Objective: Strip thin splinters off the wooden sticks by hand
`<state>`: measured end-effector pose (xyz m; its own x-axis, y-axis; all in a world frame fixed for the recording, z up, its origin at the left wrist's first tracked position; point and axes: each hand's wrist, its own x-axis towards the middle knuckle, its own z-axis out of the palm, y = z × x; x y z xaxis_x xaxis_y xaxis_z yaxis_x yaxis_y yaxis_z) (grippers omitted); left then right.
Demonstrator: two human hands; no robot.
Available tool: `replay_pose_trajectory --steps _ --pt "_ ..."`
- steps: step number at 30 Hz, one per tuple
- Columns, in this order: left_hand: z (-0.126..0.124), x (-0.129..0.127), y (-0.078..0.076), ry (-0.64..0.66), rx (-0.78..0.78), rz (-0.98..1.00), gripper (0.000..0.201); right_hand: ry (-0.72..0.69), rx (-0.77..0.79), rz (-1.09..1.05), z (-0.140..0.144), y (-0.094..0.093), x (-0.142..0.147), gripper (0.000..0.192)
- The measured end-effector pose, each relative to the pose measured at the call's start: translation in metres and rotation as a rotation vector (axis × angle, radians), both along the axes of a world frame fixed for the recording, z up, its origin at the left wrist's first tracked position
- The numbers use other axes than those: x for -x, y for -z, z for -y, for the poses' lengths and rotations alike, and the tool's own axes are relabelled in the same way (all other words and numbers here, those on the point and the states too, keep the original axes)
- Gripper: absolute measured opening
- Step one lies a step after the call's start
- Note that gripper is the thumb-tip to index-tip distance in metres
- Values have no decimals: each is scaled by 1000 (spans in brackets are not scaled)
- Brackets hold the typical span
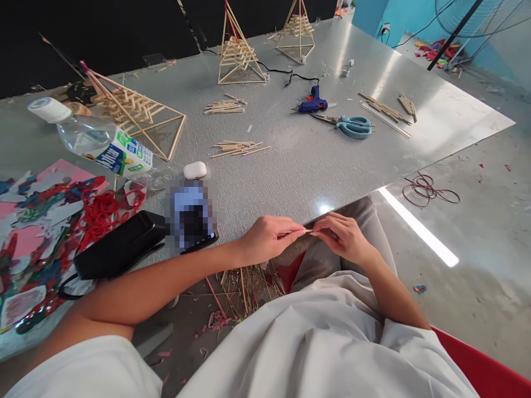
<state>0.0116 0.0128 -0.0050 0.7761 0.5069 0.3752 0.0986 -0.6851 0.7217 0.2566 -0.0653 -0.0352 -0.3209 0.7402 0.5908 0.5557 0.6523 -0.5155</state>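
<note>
Over the table's near edge, my left hand (267, 239) pinches a thin wooden stick (308, 230) between thumb and fingertips. My right hand (342, 236) is closed on the stick's other end, so the two hands almost meet. Most of the stick is hidden by my fingers. Short cut sticks lie in a near pile (238, 147) and a far pile (226, 106) beyond my hands. Farther right are blue-handled scissors (354, 126), a blue glue gun (313, 101) and more loose sticks (385, 108).
Stick pyramids (139, 113) stand along the back, beside a tilted plastic bottle (103, 141). Left of my hands lie a phone (193, 213), a white earbud case (194, 170), a black case (122, 246) and red cord (99, 215). Stick scraps (249, 287) litter the space below.
</note>
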Motion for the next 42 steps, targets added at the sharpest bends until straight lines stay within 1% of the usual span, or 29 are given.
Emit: replay_pose_trajectory --steps 3,8,10,12,13,15,18,19,21,24,26,30,33,36,39,40,42 --pt "-1 -1 0 4 38 -3 34 -6 3 -6 -1 2 0 5" --pt "-1 -1 -2 -25 272 6 35 32 -39 3 3 3 -5 8" --pt "-1 -1 -3 -26 314 16 36 35 -37 -52 6 2 -4 15" --pt "0 -2 -3 -28 305 36 36 70 -7 -120 9 1 -1 19" --pt "0 -2 -3 -30 295 45 36 99 15 -135 10 1 2 17" --pt "0 -2 -2 -28 277 57 35 143 59 -120 11 0 8 5" --pt "0 -2 0 -23 227 62 34 108 142 -74 10 0 16 27" --pt "0 -2 0 -23 204 62 35 88 179 -70 10 -1 17 31" --pt "1 -2 -1 -24 161 58 34 62 258 -75 11 -2 19 32" --pt "2 -2 -1 -38 129 56 34 68 327 -74 14 -5 19 25" --pt "2 -2 -2 -47 129 56 34 79 332 -62 16 -6 20 21" --pt "1 -2 -2 -35 144 54 35 121 284 -60 17 -4 23 22" --pt "1 -2 -2 -24 182 49 36 166 268 -130 15 0 24 24" --pt "1 -2 -3 -24 239 46 35 125 325 -251 14 3 19 22" --pt "0 -1 -4 -17 263 53 36 90 362 -297 15 3 10 19" --pt "0 -1 -4 -14 263 56 36 106 368 -293 16 2 8 23" --pt "0 -1 -3 -13 261 60 37 149 385 -282 17 0 4 41"
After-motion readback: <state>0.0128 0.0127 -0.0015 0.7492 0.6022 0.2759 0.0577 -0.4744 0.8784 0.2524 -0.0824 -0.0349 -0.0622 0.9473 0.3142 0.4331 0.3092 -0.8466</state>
